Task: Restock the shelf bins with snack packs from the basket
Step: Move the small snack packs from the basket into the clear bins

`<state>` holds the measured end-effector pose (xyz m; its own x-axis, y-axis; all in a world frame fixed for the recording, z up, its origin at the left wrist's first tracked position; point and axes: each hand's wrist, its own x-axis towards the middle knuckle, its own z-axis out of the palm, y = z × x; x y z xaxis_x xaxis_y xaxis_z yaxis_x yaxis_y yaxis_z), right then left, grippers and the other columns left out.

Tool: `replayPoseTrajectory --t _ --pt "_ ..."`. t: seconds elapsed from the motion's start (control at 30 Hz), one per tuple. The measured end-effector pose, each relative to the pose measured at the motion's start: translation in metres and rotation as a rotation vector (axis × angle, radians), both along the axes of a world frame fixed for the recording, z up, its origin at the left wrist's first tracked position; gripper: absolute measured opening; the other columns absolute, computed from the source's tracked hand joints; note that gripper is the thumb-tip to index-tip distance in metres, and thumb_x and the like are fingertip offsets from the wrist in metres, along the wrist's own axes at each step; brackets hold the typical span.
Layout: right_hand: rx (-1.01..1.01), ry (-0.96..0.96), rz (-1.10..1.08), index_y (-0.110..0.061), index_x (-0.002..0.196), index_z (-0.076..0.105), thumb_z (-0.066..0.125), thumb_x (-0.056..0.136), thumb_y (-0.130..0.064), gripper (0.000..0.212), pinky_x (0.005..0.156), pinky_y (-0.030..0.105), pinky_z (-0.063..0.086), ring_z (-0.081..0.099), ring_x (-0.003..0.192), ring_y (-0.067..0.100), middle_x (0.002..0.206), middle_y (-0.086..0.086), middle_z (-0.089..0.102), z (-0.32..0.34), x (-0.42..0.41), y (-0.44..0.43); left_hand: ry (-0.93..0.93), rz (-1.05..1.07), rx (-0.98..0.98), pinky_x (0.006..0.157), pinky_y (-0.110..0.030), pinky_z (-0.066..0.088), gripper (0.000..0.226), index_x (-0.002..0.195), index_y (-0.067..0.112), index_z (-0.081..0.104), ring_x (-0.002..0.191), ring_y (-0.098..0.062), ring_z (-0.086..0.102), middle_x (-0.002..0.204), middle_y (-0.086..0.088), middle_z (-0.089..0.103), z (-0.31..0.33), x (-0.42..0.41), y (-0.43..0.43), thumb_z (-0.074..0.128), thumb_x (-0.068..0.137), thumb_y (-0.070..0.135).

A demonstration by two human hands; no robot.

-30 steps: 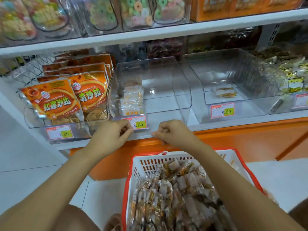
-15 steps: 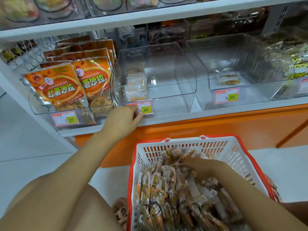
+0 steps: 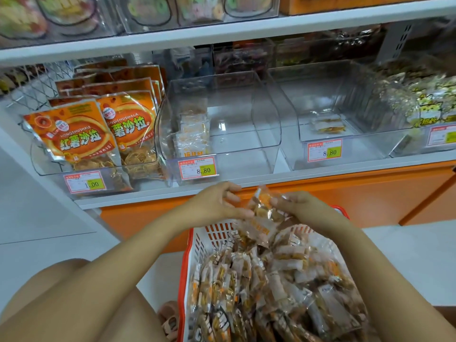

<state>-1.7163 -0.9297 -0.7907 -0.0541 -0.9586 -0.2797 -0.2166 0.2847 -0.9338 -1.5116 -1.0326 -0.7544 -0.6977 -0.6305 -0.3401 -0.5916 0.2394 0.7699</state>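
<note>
A red and white basket (image 3: 197, 243) full of clear snack packs (image 3: 271, 292) sits in front of me below the shelf. My right hand (image 3: 298, 206) grips a bunch of snack packs (image 3: 264, 218) lifted just above the basket's far rim. Beside them, my left hand (image 3: 217, 203) touches the same bunch with its fingers loosely bent. Straight ahead on the shelf stands a clear bin (image 3: 222, 124) with a short stack of pale packs (image 3: 192, 134) at its left side. A second clear bin (image 3: 333, 114) to the right holds one pack (image 3: 327, 125).
Orange sweet-potato bags (image 3: 74, 139) fill the bin on the left. A bin of yellow-printed packs (image 3: 424, 104) stands at the far right. Price tags (image 3: 198, 169) hang on the bin fronts. An upper shelf (image 3: 222, 33) carries candy boxes. An orange base panel (image 3: 345, 193) runs under the shelf.
My right hand went down into the basket and has come up with a bunch of packs. My left hand left the bin's price tag and moved to the bunch.
</note>
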Motion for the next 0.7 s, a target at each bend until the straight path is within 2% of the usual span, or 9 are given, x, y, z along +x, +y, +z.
replayPoseTrajectory --t 0.07,0.13,0.2,0.27,0.33,0.43,0.53,0.63,0.7 --pt "-0.06 -0.063 0.01 -0.015 0.094 0.074 0.052 0.093 -0.042 0.035 0.088 0.04 0.054 0.071 0.082 0.024 0.087 0.007 0.074 0.02 0.006 -0.001 0.014 -0.039 0.026 0.082 -0.026 0.054 0.055 0.117 0.019 0.059 0.087 -0.006 0.065 0.1 0.008 0.068 0.001 -0.003 0.002 0.079 0.069 0.038" --pt "-0.092 -0.031 -0.02 -0.019 0.089 0.075 0.048 0.094 -0.047 0.039 0.094 0.042 0.048 0.072 0.083 0.026 0.089 0.009 0.074 0.035 0.011 -0.003 0.092 -0.046 0.082 0.064 -0.021 0.056 0.012 0.083 0.012 0.064 0.068 -0.007 0.067 0.07 0.008 0.07 0.007 -0.005 0.0 0.074 0.08 0.018" --pt "-0.128 0.001 -0.077 -0.018 0.086 0.074 0.046 0.096 -0.045 0.04 0.091 0.041 0.05 0.072 0.081 0.026 0.087 0.011 0.074 0.047 0.011 -0.007 0.178 -0.008 0.068 0.058 -0.019 0.055 0.031 0.066 -0.002 0.05 0.064 -0.013 0.066 0.062 0.0 0.068 0.016 -0.003 -0.006 0.072 0.081 0.014" --pt "-0.202 0.1 -0.06 -0.019 0.089 0.073 0.052 0.093 -0.044 0.033 0.089 0.045 0.052 0.07 0.081 0.025 0.087 0.016 0.072 0.062 0.009 -0.013 0.281 0.041 0.01 0.067 -0.026 0.057 0.042 0.079 -0.013 0.054 0.073 -0.021 0.068 0.081 -0.015 0.072 0.03 0.001 -0.012 0.073 0.075 0.025" --pt "-0.287 0.16 -0.045 -0.02 0.091 0.071 0.064 0.089 -0.028 0.01 0.081 0.037 0.054 0.064 0.074 0.015 0.079 0.009 0.069 0.077 0.006 -0.022 0.393 0.11 -0.033 0.073 -0.03 0.057 0.051 0.095 -0.011 0.062 0.073 -0.02 0.069 0.084 -0.01 0.073 0.042 0.006 -0.022 0.072 0.068 0.031" --pt "-0.392 0.261 -0.06 -0.025 0.109 0.059 0.074 0.078 -0.004 0.041 0.079 0.027 0.055 0.064 0.077 0.01 0.092 -0.007 0.065 0.102 0.007 -0.05 0.509 0.227 -0.165 0.06 -0.023 0.055 0.056 0.092 -0.014 0.061 0.063 -0.012 0.065 0.067 -0.005 0.069 0.056 0.01 -0.04 0.073 0.065 0.034" --pt "-0.489 0.627 0.048 -0.032 0.119 0.057 0.082 0.071 -0.015 0.057 0.082 0.023 0.049 0.059 0.084 0.008 0.098 -0.012 0.06 0.127 0.013 -0.083 0.542 0.269 -0.377 0.059 -0.038 0.054 0.059 0.088 -0.011 0.062 0.062 -0.023 0.065 0.073 -0.026 0.066 0.065 0.012 -0.057 0.073 0.065 0.043" --pt "-0.521 0.93 0.159 -0.026 0.117 0.063 0.081 0.07 -0.037 0.051 0.078 0.018 0.037 0.052 0.093 0.003 0.105 -0.009 0.064 0.147 0.015 -0.117 0.539 0.288 -0.504 0.064 -0.042 0.054 0.048 0.083 0.001 0.066 0.067 -0.033 0.065 0.072 -0.022 0.065 0.068 0.014 -0.073 0.073 0.068 0.046" --pt "-0.546 1.085 0.247 -0.025 0.113 0.065 0.078 0.071 -0.045 0.048 0.073 0.017 0.026 0.05 0.098 0.007 0.108 -0.009 0.064 0.154 0.017 -0.136 0.528 0.27 -0.581 0.06 -0.032 0.051 0.036 0.079 0.008 0.067 0.061 -0.021 0.057 0.067 -0.015 0.061 0.069 0.013 -0.084 0.075 0.069 0.041"
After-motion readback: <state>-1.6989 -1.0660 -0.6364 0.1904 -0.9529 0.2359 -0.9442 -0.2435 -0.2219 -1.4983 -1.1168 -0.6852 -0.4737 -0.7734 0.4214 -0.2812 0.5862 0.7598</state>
